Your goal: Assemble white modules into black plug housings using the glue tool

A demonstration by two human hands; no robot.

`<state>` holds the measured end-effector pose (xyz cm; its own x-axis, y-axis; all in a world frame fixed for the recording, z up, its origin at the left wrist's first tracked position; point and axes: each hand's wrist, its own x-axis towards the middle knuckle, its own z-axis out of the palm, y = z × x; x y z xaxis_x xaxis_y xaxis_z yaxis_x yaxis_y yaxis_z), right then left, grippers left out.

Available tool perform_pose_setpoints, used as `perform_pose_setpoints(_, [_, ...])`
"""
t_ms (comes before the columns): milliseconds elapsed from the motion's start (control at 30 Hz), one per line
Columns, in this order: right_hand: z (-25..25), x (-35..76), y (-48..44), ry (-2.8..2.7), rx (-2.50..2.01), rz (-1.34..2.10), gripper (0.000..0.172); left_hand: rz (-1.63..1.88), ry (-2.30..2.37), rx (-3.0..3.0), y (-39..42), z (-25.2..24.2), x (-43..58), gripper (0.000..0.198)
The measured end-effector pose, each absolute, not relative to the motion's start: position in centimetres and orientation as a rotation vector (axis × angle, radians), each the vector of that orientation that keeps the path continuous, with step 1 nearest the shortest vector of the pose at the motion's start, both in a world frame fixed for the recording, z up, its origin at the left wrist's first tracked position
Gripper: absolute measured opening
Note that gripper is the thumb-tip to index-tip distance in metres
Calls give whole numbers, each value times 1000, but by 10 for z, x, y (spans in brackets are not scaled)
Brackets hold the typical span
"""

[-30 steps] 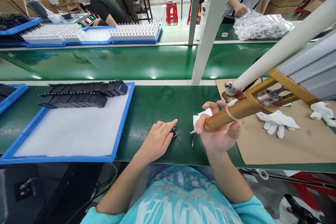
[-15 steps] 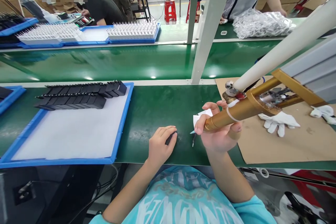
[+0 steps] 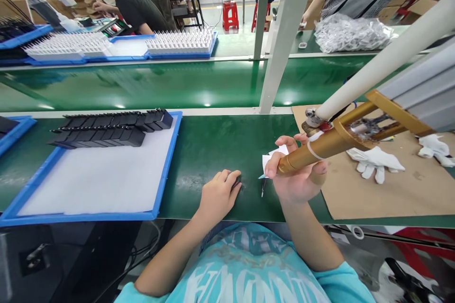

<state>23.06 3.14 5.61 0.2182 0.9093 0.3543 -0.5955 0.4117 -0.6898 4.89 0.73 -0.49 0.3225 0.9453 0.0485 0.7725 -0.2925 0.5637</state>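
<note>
1. Resting palm down on the bench [image 3: 213, 151], near its front edge, the left hand [image 3: 217, 195] has its fingers curled over a small black part [image 3: 237, 181]. The fingers press the part to the green surface and hide most of it.
2. The right hand [image 3: 296, 181] is closed around the gold driver [image 3: 320, 149], just right of the left hand and apart from it. The barrel slopes up to the right, where a white tube [image 3: 384, 61] meets it.
3. A thin dark bit [image 3: 262, 189] points down below the right fingers. It stands just beside the part and does not touch it.
4. A white slip [image 3: 272, 157] shows behind the right fingers. Whether they pinch it cannot be told.
5. A blue tray [image 3: 167, 161] lies left of the hands. Two rows [image 3: 113, 128] of black pieces sit at its far end.
6. A cardboard sheet [image 3: 391, 199] lies right of the hands, with white gloves [image 3: 375, 161] on it.
7. A belt [image 3: 159, 85] runs beyond the bench.
</note>
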Motion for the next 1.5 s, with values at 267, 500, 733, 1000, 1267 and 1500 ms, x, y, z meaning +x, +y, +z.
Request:
perform_pose_setpoints(267, [52, 230, 33, -826, -442, 1062, 39, 944, 699, 497, 7, 1, 58, 39])
perform_pose_setpoints(500, [51, 231, 33, -837, -433, 1043, 38, 952, 460, 299, 3, 12, 67, 26])
perform_pose_setpoints(733, [52, 232, 32, -855, -453, 1042, 39, 963, 350, 373, 5, 13, 69, 25])
perform_pose_setpoints(1000, [53, 232, 29, -819, -487, 1047, 40, 1006, 504, 494, 5, 9, 68, 36])
perform_pose_setpoints(1267, [50, 238, 30, -768, -515, 1062, 45, 1063, 1811, 1778, 47, 17, -51, 41])
perform_pose_setpoints(1500, [46, 234, 29, -769, -517, 1044, 43, 357, 2376, 2481, 140, 17, -160, 38])
